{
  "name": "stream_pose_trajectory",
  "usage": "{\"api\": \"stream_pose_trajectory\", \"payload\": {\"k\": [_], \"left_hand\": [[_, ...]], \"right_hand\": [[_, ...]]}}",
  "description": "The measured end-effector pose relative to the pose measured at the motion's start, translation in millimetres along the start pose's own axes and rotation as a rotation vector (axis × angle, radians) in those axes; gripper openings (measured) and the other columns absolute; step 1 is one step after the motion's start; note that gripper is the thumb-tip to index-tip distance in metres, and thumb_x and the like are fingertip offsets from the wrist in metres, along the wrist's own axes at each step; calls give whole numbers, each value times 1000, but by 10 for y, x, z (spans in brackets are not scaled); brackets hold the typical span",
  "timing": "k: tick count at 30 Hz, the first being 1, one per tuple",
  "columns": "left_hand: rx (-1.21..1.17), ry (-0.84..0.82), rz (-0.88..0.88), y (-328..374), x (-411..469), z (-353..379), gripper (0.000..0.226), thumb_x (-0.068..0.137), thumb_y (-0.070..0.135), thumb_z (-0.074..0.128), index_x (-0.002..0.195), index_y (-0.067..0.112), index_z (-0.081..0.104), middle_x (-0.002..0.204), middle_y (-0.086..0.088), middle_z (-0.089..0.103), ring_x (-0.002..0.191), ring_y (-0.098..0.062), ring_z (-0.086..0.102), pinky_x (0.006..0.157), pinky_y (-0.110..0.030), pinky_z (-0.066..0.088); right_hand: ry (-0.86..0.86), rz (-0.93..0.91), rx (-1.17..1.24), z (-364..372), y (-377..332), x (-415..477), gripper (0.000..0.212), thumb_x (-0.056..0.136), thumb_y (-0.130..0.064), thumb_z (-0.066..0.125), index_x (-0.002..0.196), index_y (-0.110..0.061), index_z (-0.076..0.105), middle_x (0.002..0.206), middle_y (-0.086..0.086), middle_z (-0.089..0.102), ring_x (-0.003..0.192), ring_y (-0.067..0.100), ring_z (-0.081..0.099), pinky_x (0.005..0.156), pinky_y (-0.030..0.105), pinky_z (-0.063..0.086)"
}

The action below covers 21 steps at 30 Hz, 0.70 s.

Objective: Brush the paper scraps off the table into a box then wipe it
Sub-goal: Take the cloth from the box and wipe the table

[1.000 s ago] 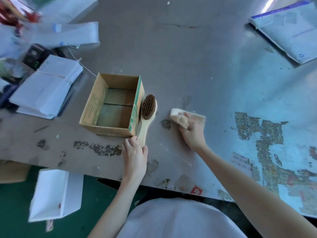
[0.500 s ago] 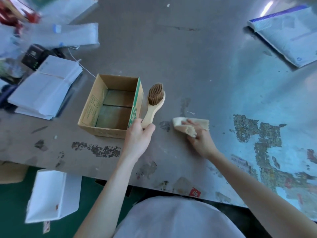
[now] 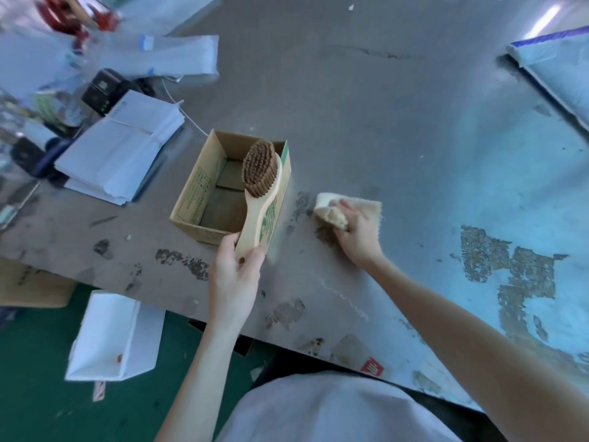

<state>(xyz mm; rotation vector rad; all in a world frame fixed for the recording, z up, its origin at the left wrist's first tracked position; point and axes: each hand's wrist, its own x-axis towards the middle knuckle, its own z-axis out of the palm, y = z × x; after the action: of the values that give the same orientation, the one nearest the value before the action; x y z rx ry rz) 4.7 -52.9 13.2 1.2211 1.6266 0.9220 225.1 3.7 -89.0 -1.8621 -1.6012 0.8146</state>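
The open cardboard box (image 3: 204,199) sits on the worn grey table (image 3: 382,106), and the left hand (image 3: 234,275), at the box's near right corner, is closed around the handle of a wooden brush (image 3: 259,186) held bristles-up over the box. Just right of the box, the right hand (image 3: 357,232) presses down with its fingers on a beige cloth (image 3: 325,207) lying flat on the table. The box carries green print on its right wall and a framed panel of print on its left (too blurred to read).
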Motion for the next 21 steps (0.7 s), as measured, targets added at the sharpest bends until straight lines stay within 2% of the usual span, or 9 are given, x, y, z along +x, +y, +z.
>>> {"api": "stream_pose_trajectory", "payload": {"k": [2, 4, 8, 12, 15, 17, 21], "left_hand": [[-23, 30, -13, -35, -22, -18, 22, 87, 22, 56, 108, 18, 59, 58, 11, 50, 48, -4, 43, 47, -19, 34], [-33, 51, -24, -57, -34, -40, 26, 83, 27, 55, 107, 18, 59, 55, 11, 48, 48, -6, 42, 47, -22, 33], [-30, 57, -32, -101, -57, -26, 34, 79, 33, 53, 110, 20, 58, 55, 13, 50, 51, -8, 43, 50, -25, 35], [-26, 51, -39, -121, -109, 18, 33, 79, 33, 53, 110, 22, 58, 57, 10, 49, 52, -9, 43, 50, -28, 36], [-32, 51, -45, -124, -176, 33, 33, 79, 32, 53, 110, 21, 58, 61, 6, 48, 53, -10, 42, 51, -28, 35], [-7, 66, -43, -137, -235, 23, 28, 84, 29, 55, 110, 21, 57, 63, 4, 48, 54, -11, 42, 51, -28, 36], [3, 116, -41, -188, -384, -26, 15, 90, 21, 54, 105, 19, 57, 63, 0, 47, 54, -13, 40, 49, -28, 33]], "right_hand": [[-148, -135, -7, 145, -49, -236, 49, 80, -16, 50, 128, -9, 58, 139, 12, 53, 135, 27, 41, 115, 32, 22], [-251, -278, -25, 247, -64, -491, 44, 83, -15, 51, 125, -10, 62, 137, 9, 55, 136, 22, 41, 117, 35, 21], [-318, -501, -49, 239, 42, -790, 35, 85, -11, 60, 119, -10, 65, 133, 5, 60, 134, 20, 44, 114, 39, 26], [-298, -447, -51, 29, 238, -738, 35, 85, -12, 59, 119, -7, 64, 133, 7, 59, 132, 22, 45, 113, 40, 29], [-167, -290, -18, -221, 332, -684, 41, 87, -24, 49, 122, -6, 63, 132, 0, 57, 131, 18, 44, 114, 22, 21], [-54, -192, 29, -366, 371, -673, 43, 84, -19, 49, 123, -6, 63, 127, -8, 52, 128, 16, 42, 110, 14, 18], [42, -75, 88, -446, 407, -792, 43, 82, -8, 53, 124, -4, 61, 126, -10, 47, 128, 15, 41, 110, 26, 23]]}}
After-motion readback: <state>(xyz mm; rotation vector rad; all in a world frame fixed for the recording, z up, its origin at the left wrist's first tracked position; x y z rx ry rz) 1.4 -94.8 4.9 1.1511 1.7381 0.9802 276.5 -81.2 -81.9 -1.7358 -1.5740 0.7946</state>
